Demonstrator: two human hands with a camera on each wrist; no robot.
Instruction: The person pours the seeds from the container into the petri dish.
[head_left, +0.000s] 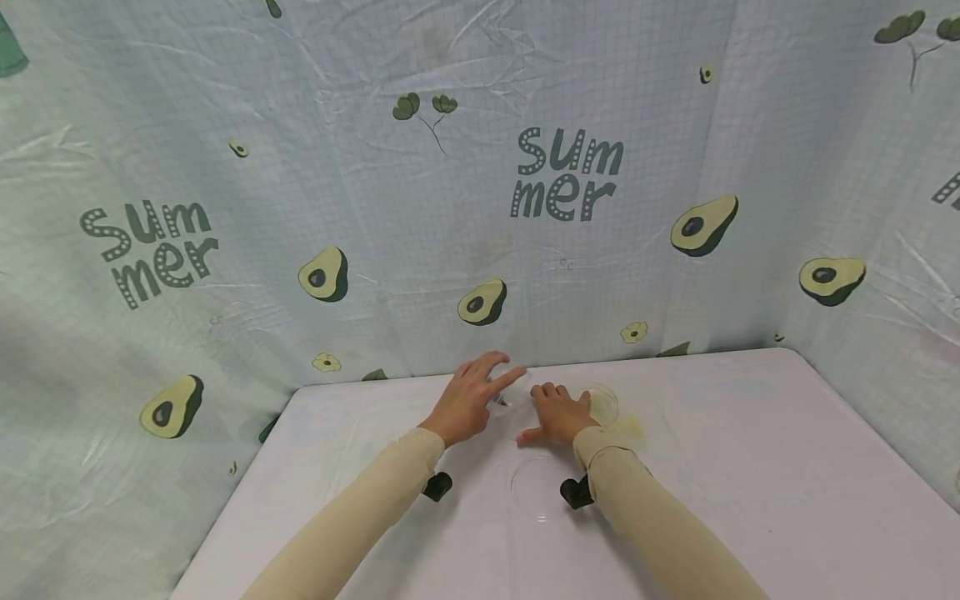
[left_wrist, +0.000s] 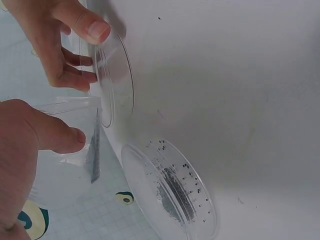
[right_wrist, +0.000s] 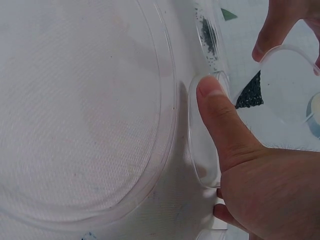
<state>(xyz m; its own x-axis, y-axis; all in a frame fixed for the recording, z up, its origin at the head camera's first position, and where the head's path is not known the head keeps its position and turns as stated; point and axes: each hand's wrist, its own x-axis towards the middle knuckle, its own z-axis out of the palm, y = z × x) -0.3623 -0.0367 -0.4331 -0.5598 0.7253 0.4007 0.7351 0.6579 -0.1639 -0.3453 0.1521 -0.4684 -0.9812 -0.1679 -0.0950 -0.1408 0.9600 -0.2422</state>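
My left hand [head_left: 468, 400] grips a clear plastic cup [left_wrist: 65, 175], tilted, with dark seed-like grains [right_wrist: 251, 92] gathered along one side. In the left wrist view, the thumb lies across the cup's wall. Below it, a clear petri dish [left_wrist: 212, 220] on the table bears a patch of the same dark grains [left_wrist: 175, 197]. My right hand [head_left: 558, 414] holds another clear petri dish [right_wrist: 200, 145] by its rim, thumb on the near side. Fingers [left_wrist: 75, 77] show behind that dish in the left wrist view. No grains are visible in it.
Nearer me on the white table [head_left: 750, 500] lies a clear round dish or lid [head_left: 517, 492]. To the right of my right hand stands a clear dish [head_left: 613, 400], with a yellowish patch [head_left: 632, 429] close by. A printed curtain [head_left: 420, 225] hangs behind the table.
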